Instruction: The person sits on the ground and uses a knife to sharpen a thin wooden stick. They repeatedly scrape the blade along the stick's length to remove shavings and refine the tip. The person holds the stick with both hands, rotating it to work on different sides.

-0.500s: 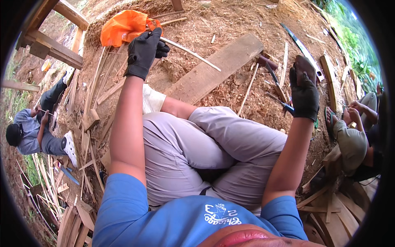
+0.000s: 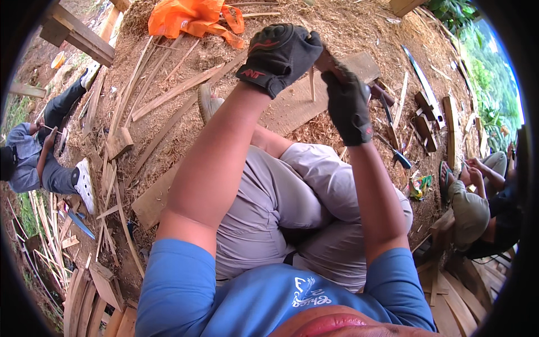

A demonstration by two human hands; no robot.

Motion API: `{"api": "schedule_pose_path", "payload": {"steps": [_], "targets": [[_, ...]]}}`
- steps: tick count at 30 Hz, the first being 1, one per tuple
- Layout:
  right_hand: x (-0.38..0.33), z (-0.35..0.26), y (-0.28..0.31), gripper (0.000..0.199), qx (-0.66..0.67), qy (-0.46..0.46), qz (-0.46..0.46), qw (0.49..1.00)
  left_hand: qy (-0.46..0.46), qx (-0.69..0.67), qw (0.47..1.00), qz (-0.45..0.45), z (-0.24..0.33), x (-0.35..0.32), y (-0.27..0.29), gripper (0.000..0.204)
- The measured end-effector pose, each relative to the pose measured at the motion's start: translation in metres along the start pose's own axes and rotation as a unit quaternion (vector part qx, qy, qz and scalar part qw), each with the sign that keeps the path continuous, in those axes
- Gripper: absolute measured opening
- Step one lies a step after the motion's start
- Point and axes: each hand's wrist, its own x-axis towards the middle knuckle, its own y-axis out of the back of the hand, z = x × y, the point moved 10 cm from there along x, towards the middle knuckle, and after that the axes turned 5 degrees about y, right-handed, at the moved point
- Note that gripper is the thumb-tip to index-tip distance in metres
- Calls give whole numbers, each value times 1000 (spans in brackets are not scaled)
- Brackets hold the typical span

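Note:
My left hand (image 2: 283, 55), in a black glove, is closed at the far middle of the view. A thin wooden stick (image 2: 312, 85) shows below its fingers, and most of its length is hidden. My right hand (image 2: 349, 106), gloved alike, grips a flat brown piece (image 2: 331, 63) whose far end meets the fingers of my left hand. Whether that piece is wood or folded sandpaper I cannot tell. Both hands are raised over a broad plank (image 2: 297, 115) lying on shavings beyond my crossed legs.
An orange bag (image 2: 188, 19) lies at the far left. To the right are a long blade (image 2: 421, 84), brown blocks (image 2: 425, 133) and a blue-handled tool (image 2: 402, 160). Wood strips (image 2: 168, 95) litter the left. One person (image 2: 39, 151) sits left, another (image 2: 477, 196) right.
My hands have come together: the left moved right with the stick, the right moved left with the brown piece. The view has shifted slightly.

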Motion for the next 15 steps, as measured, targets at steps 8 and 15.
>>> {"api": "schedule_pose_path", "payload": {"steps": [8, 15], "targets": [[-23, 18, -42, 39, -56, 93, 27, 994, -57, -25, 998, 24, -1, 0, -2, 43], [-15, 23, -47, 32, -53, 79, 27, 995, -15, -28, 999, 9, 4, 7, 1, 44]]}}
